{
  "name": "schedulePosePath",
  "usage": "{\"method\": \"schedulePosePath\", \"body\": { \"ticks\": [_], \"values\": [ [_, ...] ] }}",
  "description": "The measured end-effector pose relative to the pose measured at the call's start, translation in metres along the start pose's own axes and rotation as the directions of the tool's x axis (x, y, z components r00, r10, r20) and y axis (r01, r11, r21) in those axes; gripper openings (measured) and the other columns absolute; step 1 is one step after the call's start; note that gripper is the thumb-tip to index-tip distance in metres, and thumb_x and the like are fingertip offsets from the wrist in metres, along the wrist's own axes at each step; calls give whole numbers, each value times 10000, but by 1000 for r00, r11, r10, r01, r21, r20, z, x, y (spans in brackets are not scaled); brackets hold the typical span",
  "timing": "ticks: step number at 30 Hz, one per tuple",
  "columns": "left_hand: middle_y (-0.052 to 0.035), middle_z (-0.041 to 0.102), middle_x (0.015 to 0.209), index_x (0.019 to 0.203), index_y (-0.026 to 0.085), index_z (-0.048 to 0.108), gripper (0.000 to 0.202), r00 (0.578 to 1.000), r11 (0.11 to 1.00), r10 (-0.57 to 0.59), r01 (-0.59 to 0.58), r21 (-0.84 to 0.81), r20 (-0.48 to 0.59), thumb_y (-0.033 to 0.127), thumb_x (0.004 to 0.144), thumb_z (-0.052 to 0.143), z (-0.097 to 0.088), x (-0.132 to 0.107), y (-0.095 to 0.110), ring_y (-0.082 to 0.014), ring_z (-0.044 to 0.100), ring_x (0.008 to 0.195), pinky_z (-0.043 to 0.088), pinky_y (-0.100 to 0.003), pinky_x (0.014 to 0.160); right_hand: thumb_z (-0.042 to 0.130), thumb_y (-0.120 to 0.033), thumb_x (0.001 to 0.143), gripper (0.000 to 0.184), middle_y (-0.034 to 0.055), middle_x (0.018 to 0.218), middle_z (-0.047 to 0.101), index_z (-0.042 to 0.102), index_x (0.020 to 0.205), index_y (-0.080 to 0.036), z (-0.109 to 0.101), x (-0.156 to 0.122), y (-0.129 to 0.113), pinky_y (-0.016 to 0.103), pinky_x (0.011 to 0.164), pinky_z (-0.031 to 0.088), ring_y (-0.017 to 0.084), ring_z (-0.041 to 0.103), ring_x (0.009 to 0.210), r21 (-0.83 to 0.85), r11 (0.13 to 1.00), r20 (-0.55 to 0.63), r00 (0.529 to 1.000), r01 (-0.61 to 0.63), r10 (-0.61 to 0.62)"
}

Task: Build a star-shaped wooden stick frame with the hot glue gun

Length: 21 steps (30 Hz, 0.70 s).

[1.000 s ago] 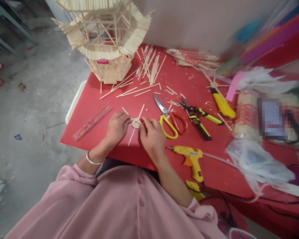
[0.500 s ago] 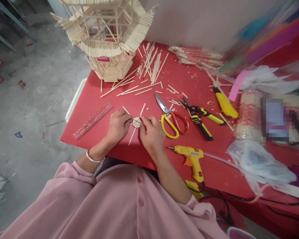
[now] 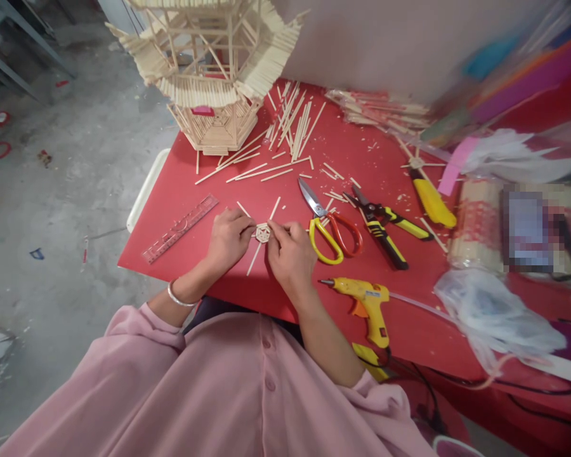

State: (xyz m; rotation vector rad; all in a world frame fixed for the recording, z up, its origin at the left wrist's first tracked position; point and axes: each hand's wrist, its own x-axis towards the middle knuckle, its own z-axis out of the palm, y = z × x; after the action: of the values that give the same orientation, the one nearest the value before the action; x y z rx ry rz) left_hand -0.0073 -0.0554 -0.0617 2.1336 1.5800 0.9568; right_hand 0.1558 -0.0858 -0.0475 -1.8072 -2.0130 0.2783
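A small web-like frame of wooden sticks (image 3: 263, 233), with longer sticks sticking out like spokes, lies low over the red tabletop near its front edge. My left hand (image 3: 231, 239) pinches its left side, thumb and fingers together. On its right side my right hand (image 3: 290, 254) also pinches it, with the other fingers curled. The fingertips hide part of the frame's rim. Just right of my right hand lie scissors (image 3: 318, 209) with one yellow and one red handle. Left of my left hand is a clear ruler (image 3: 179, 228).
A stick-built pagoda model (image 3: 219, 82) stands at the back left, beside loose wooden sticks (image 3: 295, 124). Cutting pliers (image 3: 380, 222), a yellow glue gun (image 3: 361, 295), a yellow-handled knife (image 3: 431, 197) and a plastic bag (image 3: 495, 311) lie to the right on the red table (image 3: 276, 292).
Both hands keep their pinch on the stick frame, with almost no movement. The whole view has shifted slightly.
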Motion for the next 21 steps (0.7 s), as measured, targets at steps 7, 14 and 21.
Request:
{"method": "schedulePosePath", "body": {
  "ticks": [7,14,21],
  "values": [
    [-59,702,824,766,196,739,207,999,1000,-20,20,22,27,135,885,581,-1,1,2,-206,613,809,441,-367,780,485,-253,977,367,93,993,659,738,1243,-243,0,0,0,339,759,396,225,568,900,0,1000,-5,1000,-6,6],
    [-63,695,819,772,195,740,202,998,999,-36,34,38,53,146,886,582,-2,2,4,-211,615,812,444,-379,788,475,-266,981,368,91,978,652,738,1237,-246,1,-1,0,340,757,396,224,565,897,-3,1000,-25,1000,-1,1],
    [-66,696,818,760,201,743,213,997,998,-43,41,48,58,156,891,581,-3,2,4,-210,610,809,441,-373,788,484,-261,985,360,86,1001,658,738,1240,-253,-1,0,-2,333,770,402,220,572,906,-11,1000,-7,1000,-14,14]
  ]
}}
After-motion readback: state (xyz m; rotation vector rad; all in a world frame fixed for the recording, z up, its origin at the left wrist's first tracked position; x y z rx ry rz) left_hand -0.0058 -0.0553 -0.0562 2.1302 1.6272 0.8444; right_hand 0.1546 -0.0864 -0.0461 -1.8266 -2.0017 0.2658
